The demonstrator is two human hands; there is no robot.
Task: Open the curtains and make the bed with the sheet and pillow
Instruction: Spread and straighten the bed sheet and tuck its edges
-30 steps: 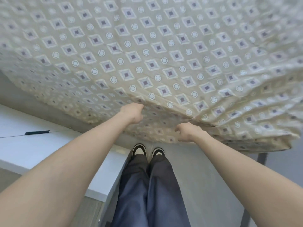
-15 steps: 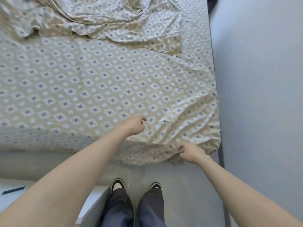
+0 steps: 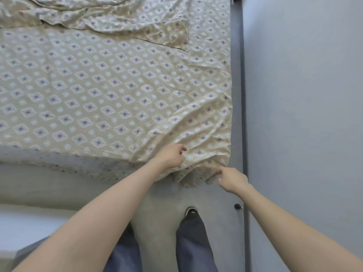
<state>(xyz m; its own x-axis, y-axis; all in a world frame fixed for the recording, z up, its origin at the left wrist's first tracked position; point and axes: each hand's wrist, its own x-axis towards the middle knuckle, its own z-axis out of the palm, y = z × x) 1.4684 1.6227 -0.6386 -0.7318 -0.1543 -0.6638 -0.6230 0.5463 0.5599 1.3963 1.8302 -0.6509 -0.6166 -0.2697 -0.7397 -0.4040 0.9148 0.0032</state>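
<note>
A beige sheet (image 3: 110, 91) with a diamond and circle pattern lies spread over the bed, and its near right corner hangs over the mattress edge. My left hand (image 3: 171, 157) pinches a fold of the sheet on top of the bed close to that corner. My right hand (image 3: 231, 179) grips the hanging edge of the sheet just below the corner. More of the same fabric (image 3: 121, 16) lies bunched and folded over at the far end of the bed. No pillow or curtain is in view.
A grey wall (image 3: 302, 114) runs along the bed's right side, with a dark frame strip (image 3: 244, 95) between them. My legs and one shoe (image 3: 191, 213) stand on the grey floor. A white surface (image 3: 29, 222) lies at the lower left.
The sheet, lifted in the air a second ago, has settled flat on the bed. Both hands have moved right along its near edge to the corner.
</note>
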